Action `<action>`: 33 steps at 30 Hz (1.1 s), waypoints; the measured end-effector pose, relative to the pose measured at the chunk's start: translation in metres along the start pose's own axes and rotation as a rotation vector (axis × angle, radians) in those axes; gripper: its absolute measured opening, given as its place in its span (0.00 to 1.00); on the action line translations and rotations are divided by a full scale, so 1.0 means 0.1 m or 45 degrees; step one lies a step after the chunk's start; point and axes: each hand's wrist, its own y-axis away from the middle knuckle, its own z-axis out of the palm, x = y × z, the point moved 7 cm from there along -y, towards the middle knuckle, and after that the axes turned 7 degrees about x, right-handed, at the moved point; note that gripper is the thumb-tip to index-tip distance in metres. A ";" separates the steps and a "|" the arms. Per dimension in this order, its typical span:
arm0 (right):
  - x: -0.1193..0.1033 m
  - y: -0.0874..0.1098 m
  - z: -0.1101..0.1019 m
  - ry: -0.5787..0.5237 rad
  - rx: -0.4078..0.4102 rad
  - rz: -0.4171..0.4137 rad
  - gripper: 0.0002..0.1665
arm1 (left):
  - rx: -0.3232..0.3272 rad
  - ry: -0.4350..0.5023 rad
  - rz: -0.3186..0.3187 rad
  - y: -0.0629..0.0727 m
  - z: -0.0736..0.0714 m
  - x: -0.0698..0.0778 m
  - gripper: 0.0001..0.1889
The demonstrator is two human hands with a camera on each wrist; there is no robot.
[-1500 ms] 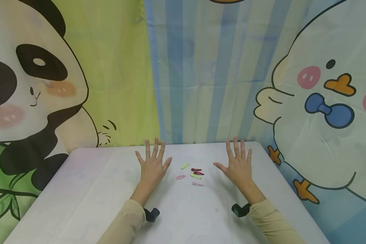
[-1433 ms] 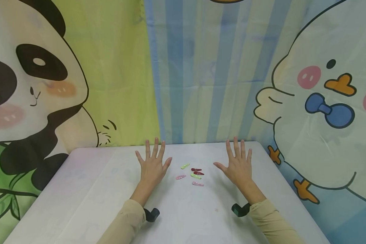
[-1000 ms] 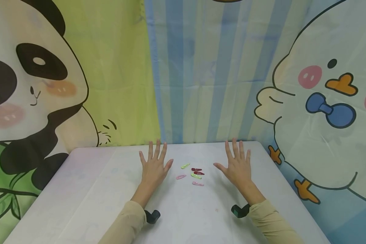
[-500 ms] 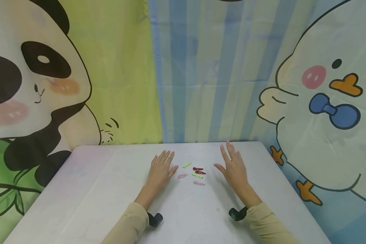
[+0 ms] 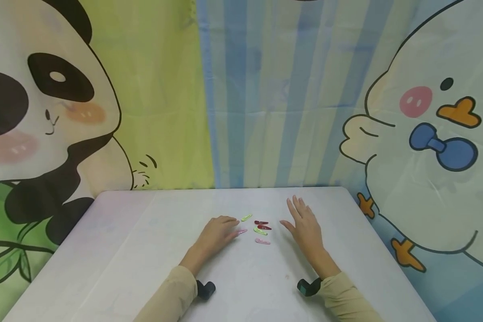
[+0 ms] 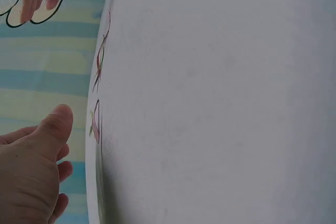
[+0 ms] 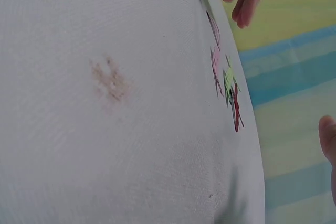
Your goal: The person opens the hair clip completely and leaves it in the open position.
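Both hands on the bench, hair clips between them.
Left hand (image 5: 217, 232) lies low, fingers (image 5: 230, 221) loosely bent and together, tips touching or just over the pink clip (image 5: 240, 231) (contact too small to tell; nothing gripped). Right hand (image 5: 306, 226) is flat-ish, fingers (image 5: 297, 206) straight and slightly apart, thumb out toward the clips, holding nothing, just beside the dark red clips (image 5: 261, 225). The clips sit in a loose cluster mid-bench: green clip (image 5: 246, 218) farthest back, a second green clip (image 5: 260, 232) under the red ones, another pink one (image 5: 262, 241) nearest the person. White bench (image 5: 124, 250) shows a faint brownish stain (image 7: 111, 82) in the right wrist view. Cartoon panda and duck curtain (image 5: 241, 89) hangs behind.
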 end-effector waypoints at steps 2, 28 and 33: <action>-0.02 0.01 0.00 -0.019 0.020 -0.013 0.44 | -0.020 -0.004 0.015 -0.01 0.03 0.00 0.19; -0.10 0.13 0.19 -0.119 -0.045 0.119 0.34 | -0.009 0.102 -0.023 -0.06 0.22 0.03 0.09; -0.11 0.13 0.20 -0.153 -0.013 0.107 0.32 | -0.030 0.097 -0.068 -0.07 0.23 0.02 0.08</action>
